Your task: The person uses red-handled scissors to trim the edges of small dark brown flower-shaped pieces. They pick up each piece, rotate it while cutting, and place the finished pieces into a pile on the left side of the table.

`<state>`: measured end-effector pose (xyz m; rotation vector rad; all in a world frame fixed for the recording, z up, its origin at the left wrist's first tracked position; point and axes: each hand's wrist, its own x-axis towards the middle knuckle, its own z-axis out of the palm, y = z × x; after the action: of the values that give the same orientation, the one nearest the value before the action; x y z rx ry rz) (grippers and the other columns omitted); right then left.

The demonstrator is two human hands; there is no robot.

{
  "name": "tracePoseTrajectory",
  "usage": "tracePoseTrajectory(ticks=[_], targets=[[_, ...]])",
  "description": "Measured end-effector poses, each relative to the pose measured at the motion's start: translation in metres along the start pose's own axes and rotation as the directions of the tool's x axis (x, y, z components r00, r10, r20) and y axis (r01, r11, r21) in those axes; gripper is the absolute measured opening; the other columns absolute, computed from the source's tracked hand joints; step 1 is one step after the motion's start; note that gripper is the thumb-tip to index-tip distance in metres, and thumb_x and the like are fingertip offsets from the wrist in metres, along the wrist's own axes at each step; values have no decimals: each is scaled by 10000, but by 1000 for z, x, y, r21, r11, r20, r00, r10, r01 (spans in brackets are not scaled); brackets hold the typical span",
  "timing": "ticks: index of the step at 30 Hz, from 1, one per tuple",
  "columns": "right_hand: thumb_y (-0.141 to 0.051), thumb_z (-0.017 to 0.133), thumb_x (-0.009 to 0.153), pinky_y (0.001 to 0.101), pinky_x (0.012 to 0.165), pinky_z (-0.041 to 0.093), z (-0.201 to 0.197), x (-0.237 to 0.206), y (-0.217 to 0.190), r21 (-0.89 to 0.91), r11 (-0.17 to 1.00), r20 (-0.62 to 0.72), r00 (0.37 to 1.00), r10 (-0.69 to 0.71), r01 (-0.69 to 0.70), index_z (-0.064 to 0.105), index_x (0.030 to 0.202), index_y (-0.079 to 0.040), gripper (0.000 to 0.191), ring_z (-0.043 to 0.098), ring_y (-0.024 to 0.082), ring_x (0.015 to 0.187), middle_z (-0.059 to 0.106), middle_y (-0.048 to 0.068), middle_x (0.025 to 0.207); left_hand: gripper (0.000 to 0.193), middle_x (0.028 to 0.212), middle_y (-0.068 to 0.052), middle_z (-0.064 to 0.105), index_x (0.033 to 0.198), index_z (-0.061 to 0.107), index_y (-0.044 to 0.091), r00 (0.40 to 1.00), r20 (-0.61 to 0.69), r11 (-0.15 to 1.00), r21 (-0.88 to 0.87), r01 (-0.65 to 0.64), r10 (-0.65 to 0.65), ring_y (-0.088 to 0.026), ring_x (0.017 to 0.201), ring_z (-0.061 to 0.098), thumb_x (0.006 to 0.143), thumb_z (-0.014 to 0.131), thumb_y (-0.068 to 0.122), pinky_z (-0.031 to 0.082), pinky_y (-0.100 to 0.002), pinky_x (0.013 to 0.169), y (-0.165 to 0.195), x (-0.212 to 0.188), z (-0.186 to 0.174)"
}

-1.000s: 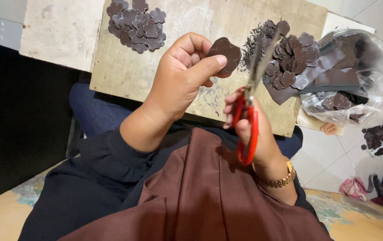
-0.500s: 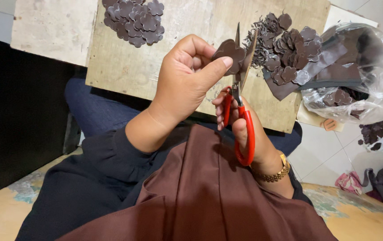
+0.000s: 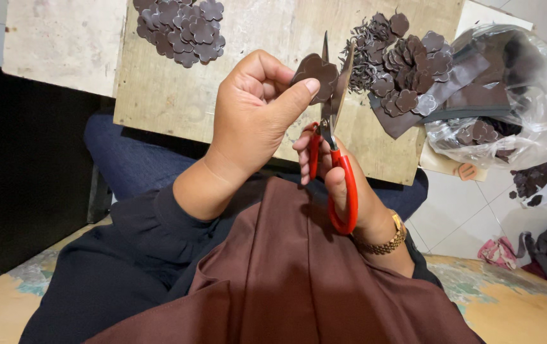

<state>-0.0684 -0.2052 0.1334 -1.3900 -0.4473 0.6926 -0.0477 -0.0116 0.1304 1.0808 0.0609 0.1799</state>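
Nearest, the right hand (image 3: pixel 343 185) grips red-handled scissors (image 3: pixel 334 159), its fingers through the loops, blades parted and pointing up. Just above, the left hand (image 3: pixel 251 118) pinches a dark brown flower-shaped piece (image 3: pixel 315 70) between thumb and fingers, set between the blades (above the lap). Farther off, the wooden worktop (image 3: pixel 178 95) carries two heaps of brown cutouts (image 3: pixel 181 25) (image 3: pixel 407 70).

L hand (image 3: pixel 254 118): raised, fingers curled, thumb pressed vs. index in a pinch.
R hand (image 3: pixel 343 185): below L, fingers thru red handles, closed grip.
Wrists: close together, R bent back.
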Motion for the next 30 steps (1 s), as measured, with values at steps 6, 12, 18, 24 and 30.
tracePoseTrajectory(ticks=[6, 12, 18, 24, 30], targets=[[-795, 533, 932, 291, 853, 471, 6, 5, 0, 32, 999, -37, 999, -3, 5, 414, 1413, -16, 923, 482, 134, 986, 479, 42, 1198, 188, 868, -31, 681, 997, 569, 40, 1000, -13, 1000, 4, 5, -5, -40, 752, 604, 978, 756, 33, 493, -196, 659, 0, -1, 1], [-801, 500, 952, 271, 812, 420, 12, 5, -1, 103, 995, -7, 1000, 1, 0, 469, 1241, -46, 809, 432, 113, 896, 451, 7, 1014, 188, 851, -20, 673, 987, 571, 41, 1000, -19, 1000, -26, -2, 2, -30, 740, 593, 979, 758, 38, 477, -189, 646, -3, -3, 1], [-786, 528, 931, 259, 738, 385, 17, 9, 7, 223, 974, -28, 999, 42, -35, 450, 1111, -88, 725, 395, 108, 807, 404, -9, 922, 175, 817, 8, 658, 950, 578, 48, 998, -57, 1000, 31, 2, 0, -18, 696, 579, 965, 751, 34, 466, -184, 609, -5, -3, 2], [-697, 626, 941, 246, 684, 339, 13, 9, 20, 406, 910, -9, 995, 103, -90, 453, 1066, -114, 621, 346, 87, 754, 380, -27, 876, 189, 788, 24, 626, 959, 571, 57, 998, -58, 1000, -3, 15, -15, -12, 675, 534, 956, 756, 19, 416, -189, 586, -7, -3, -1], [-622, 621, 989, 241, 643, 318, 7, 13, 26, 495, 843, 14, 972, 237, -212, 438, 1000, -107, 547, 333, 93, 717, 366, -23, 826, 173, 832, 7, 659, 966, 579, 48, 999, -38, 999, -35, 19, -20, -21, 728, 581, 958, 747, 6, 473, -186, 647, -5, -1, -5]])
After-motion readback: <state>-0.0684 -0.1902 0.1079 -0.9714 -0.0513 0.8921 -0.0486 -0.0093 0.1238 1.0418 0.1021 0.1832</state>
